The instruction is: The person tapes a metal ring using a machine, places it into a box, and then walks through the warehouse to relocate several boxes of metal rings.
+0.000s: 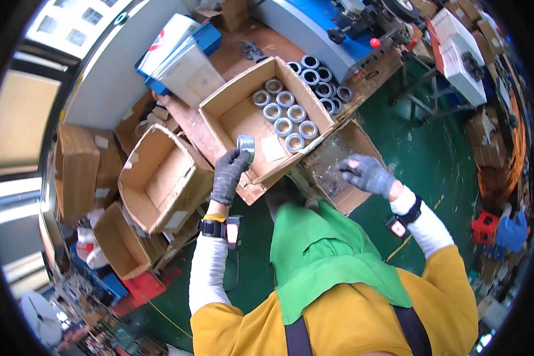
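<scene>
My left hand (229,178), in a dark grey work glove, is closed on a silver metal ring (245,148). It holds the ring upright over the near left edge of a cardboard box (234,126). Inside that box, several similar metal rings (283,126) lie flat in rows along the right side, with a pale paper piece (272,149) beside them. My right hand (368,174), gloved too, hovers over a lower cardboard box (351,202) that has clear plastic in it. Its fingers are bent and partly apart; a pink spot shows at a fingertip, and I make out nothing held.
More dark-rimmed rings (323,89) stand on the brown bench beyond the box. To the left are an open carton (164,178) and a smaller carton (121,243). A pale plastic bin (190,74) stands behind. Blue machinery (362,35) is at the far right.
</scene>
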Tool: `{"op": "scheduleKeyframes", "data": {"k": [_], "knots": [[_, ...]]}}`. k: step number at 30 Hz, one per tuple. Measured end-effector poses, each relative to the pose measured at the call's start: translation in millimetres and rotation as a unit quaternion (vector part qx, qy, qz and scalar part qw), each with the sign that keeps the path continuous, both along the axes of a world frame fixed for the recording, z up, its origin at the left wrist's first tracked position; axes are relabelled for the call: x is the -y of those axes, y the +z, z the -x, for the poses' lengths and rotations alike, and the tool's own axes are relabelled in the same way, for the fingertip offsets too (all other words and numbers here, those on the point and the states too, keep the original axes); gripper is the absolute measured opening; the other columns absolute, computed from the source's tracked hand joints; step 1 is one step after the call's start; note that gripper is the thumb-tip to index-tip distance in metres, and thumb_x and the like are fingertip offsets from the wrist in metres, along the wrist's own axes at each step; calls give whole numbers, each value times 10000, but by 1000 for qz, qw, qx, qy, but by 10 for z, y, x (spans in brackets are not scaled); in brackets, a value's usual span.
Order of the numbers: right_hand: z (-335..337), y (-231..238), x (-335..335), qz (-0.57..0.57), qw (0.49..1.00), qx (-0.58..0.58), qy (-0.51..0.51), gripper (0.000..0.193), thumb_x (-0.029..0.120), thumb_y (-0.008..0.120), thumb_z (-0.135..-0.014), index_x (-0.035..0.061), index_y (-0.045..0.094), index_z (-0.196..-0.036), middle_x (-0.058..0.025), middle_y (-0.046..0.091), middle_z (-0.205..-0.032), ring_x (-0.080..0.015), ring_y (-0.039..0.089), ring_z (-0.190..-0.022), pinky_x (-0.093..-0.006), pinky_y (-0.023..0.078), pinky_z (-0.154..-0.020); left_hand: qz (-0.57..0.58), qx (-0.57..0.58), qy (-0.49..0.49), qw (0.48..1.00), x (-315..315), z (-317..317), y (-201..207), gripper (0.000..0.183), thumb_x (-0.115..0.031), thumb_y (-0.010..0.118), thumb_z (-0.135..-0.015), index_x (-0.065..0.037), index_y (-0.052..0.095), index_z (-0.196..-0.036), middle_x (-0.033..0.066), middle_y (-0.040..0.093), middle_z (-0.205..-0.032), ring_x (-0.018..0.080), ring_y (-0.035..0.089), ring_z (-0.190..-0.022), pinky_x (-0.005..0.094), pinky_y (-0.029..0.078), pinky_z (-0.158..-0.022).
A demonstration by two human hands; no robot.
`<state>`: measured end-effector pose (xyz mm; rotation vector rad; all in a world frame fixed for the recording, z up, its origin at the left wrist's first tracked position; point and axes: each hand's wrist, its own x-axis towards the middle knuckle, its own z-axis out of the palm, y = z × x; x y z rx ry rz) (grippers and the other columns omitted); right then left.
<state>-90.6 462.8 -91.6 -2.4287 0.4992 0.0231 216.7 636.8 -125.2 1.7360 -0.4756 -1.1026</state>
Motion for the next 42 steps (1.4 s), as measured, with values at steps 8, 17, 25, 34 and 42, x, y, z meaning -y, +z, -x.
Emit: {"op": "scheduleKeyframes", "data": {"k": [8, 17, 25, 34, 42], "knots": [[-2125, -772, 414, -47, 978, -183, 86, 254, 250, 571, -743, 117, 595, -958, -109, 592, -898, -292, 567, -884, -387, 453, -739, -26, -77, -14, 997, 310, -503, -501, 321, -238, 584, -820, 30, 578, -996, 71, 597, -844, 138, 572, -715, 252, 489, -643], [-2725, -2055, 157, 233, 911, -255, 225, 195, 179, 467, -796, 111, 623, -891, -84, 632, -771, -241, 597, -786, -379, 415, -609, -25, -117, -23, 993, 136, -674, -376, 268, -206, 564, -833, 38, 581, -943, 58, 595, -782, 124, 559, -713, 258, 453, -702], [-2635, -2319, 70, 242, 915, -272, 176, 278, 200, 396, -829, 74, 579, -996, -165, 627, -870, -301, 561, -953, -409, 423, -761, -1, -203, 13, 979, 155, -740, -415, 232, -164, 553, -842, 40, 559, -952, 48, 582, -799, 98, 534, -723, 233, 440, -680], [-2884, -1632, 148, 183, 943, -250, 122, 152, 171, 549, -697, 114, 645, -798, -95, 586, -847, -259, 539, -873, -395, 397, -702, -9, -225, 6, 974, 174, -804, -427, 241, -158, 560, -836, 43, 558, -970, 59, 593, -819, 113, 558, -740, 238, 457, -696], [-2736, -1769, 153, 141, 974, -103, 142, 186, 249, 544, -708, 71, 572, -753, -98, 564, -747, -267, 564, -717, -385, 441, -600, -15, -156, -29, 987, 342, -862, -428, 265, -183, 561, -835, 49, 560, -963, 69, 591, -810, 128, 561, -723, 244, 455, -677]]}}
